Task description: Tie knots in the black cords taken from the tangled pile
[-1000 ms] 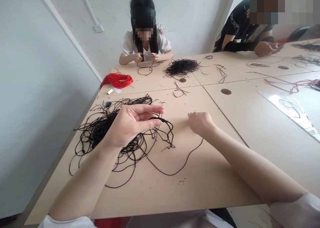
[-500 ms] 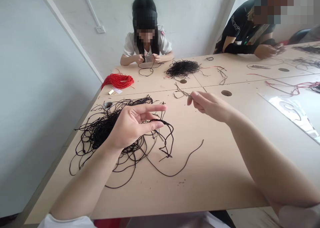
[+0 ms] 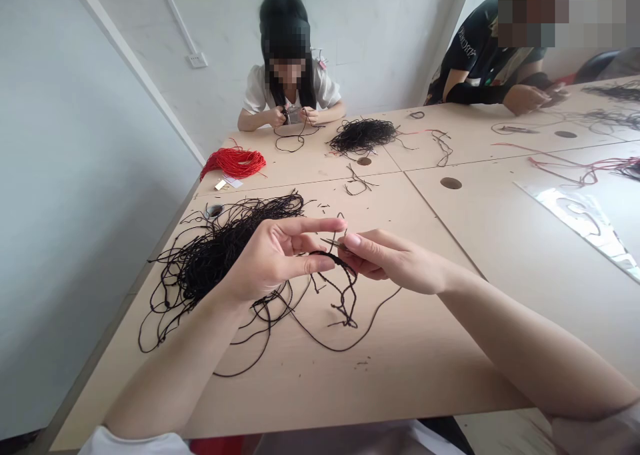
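Right hand (image 3: 395, 258) has moved in beside left hand (image 3: 273, 258), fingers pinching thin pointed tool (image 3: 331, 242); left fingers hold knotted black cord (image 3: 351, 323), thumb and forefinger tips apart, over near table (image 3: 410, 375)

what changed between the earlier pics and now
The right hand moved left, bringing a thin tool in to the black cord at the left hand. The left hand kept the cord; the red bundle stayed put.

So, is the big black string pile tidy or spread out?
Spread out: the black cords lie tangled, loose loops trailing across the table.
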Tool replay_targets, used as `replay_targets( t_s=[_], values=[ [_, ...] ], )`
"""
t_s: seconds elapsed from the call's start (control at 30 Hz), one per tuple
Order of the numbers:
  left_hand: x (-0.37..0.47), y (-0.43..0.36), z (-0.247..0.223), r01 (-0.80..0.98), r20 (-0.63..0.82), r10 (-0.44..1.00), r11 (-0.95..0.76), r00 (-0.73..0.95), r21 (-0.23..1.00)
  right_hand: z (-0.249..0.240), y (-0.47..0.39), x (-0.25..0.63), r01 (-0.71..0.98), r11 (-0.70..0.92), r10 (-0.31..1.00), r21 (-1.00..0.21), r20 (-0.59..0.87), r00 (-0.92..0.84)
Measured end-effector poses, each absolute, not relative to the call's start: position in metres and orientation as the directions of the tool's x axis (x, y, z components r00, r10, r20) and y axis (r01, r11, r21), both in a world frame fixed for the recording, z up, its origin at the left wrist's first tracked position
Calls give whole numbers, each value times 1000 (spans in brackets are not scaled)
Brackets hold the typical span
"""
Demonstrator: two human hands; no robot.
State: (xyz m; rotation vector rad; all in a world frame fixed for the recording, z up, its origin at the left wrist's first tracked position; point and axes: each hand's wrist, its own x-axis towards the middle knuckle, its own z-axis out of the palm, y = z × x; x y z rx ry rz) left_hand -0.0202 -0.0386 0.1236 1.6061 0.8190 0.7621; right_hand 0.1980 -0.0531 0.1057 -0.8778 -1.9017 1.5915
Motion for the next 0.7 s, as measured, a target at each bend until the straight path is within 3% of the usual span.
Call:
replay_targets(
  t_s=[0.17, 0.7],
  values=[
    [-17, -41, 124, 115, -20, 814, -58, 581, 992, 99, -51, 195, 101, 78, 746, -992, -9, -665],
    [-19, -40, 125, 157, 5, 852, -103, 524, 982, 100, -48, 198, 107, 51, 758, -993, -31, -651]
  ],
)
